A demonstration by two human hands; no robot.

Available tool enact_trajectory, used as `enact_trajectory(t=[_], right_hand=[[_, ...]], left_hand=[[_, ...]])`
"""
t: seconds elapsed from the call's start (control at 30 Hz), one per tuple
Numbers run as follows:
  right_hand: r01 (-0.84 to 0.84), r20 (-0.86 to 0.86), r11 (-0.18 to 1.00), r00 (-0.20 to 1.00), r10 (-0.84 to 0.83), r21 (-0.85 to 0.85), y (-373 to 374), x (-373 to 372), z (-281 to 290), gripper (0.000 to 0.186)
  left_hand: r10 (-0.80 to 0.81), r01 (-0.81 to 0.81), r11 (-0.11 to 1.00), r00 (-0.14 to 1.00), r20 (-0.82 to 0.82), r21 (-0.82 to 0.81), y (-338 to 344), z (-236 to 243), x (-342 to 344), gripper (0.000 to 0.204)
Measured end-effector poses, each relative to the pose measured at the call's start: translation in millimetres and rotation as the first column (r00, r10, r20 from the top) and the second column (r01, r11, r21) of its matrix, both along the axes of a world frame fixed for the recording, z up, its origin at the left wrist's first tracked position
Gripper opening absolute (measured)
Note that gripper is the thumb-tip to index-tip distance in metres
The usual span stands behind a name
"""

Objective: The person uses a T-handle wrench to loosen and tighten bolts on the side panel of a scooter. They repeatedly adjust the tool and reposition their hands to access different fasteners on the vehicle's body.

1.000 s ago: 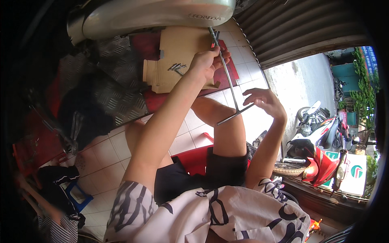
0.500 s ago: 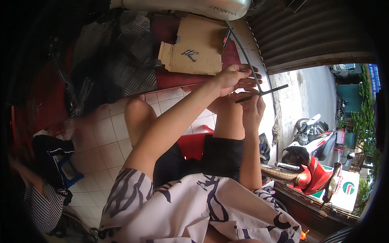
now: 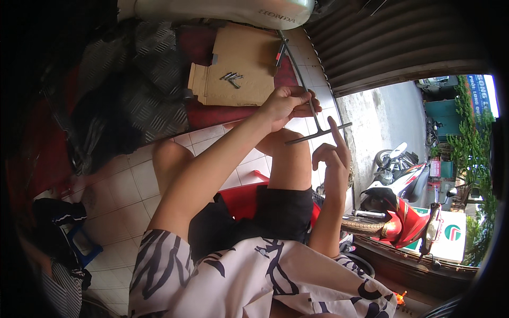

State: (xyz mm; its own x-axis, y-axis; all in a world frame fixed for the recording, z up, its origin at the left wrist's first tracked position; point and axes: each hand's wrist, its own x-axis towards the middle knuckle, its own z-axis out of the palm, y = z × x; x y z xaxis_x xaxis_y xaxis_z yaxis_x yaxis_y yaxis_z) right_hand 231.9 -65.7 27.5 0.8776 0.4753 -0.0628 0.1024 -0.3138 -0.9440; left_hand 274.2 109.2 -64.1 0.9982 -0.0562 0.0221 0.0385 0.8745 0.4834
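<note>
A long T-handle wrench (image 3: 304, 82) slants from under the silver motorbike part (image 3: 222, 11) toward my knees, its crossbar nearest me. My left hand (image 3: 289, 106) is closed around the shaft, a little above the crossbar. Beside the crossbar's right end, my right hand (image 3: 333, 156) has its index finger stretched up at the bar and its other fingers loosely bent, gripping nothing. Whether that fingertip touches the bar I cannot tell. The wrench's far tip is hard to make out. Several metal bolts (image 3: 231, 79) lie on a flattened cardboard sheet (image 3: 244, 53) left of the wrench.
A small black-and-red object (image 3: 280, 52) sits by the cardboard's right edge. Ridged black matting (image 3: 159, 79) lies to the left, with white floor tiles (image 3: 127, 185) below. A corrugated shutter (image 3: 371, 47) and a parked red motorbike (image 3: 405, 220) are at right. Another person's striped sleeve (image 3: 66, 289) shows lower left.
My right hand has come off the crossbar and its index finger has straightened. The wrench's handle has turned somewhat, with my left hand still on the shaft. The whole view has shifted slightly.
</note>
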Motion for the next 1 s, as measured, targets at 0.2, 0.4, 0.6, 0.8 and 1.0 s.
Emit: enact_trajectory(t=[0.2, 0.4, 0.6, 0.8, 1.0], right_hand=[[-0.358, -0.122, 0.921, 0.932, 0.342, -0.154, -12, -3, -47, 0.074], [-0.047, 0.104, 0.998, 0.993, 0.05, -0.03, -8, -2, -14, 0.08], [-0.312, -0.089, 0.897, 0.95, 0.299, -0.313, -21, 7, -54, 0.058], [-0.091, 0.081, 0.996, 0.993, 0.091, -0.011, -4, 2, -18, 0.077], [-0.287, -0.091, 0.915, 0.958, 0.273, -0.283, -18, 14, -53, 0.054]], left_hand=[[0.025, -0.025, 1.0, 1.0, 0.01, 0.005, -1, 3, 6, 0.017], [0.075, -0.074, 0.995, 0.997, -0.02, 0.062, 3, -7, 9, 0.019], [0.079, -0.076, 0.995, 0.996, -0.044, 0.059, 4, -8, 10, 0.019], [0.093, -0.087, 0.993, 0.993, -0.069, 0.077, 8, -5, 10, 0.02], [0.104, -0.101, 0.993, 0.993, -0.053, 0.056, 9, -5, 12, 0.019]])
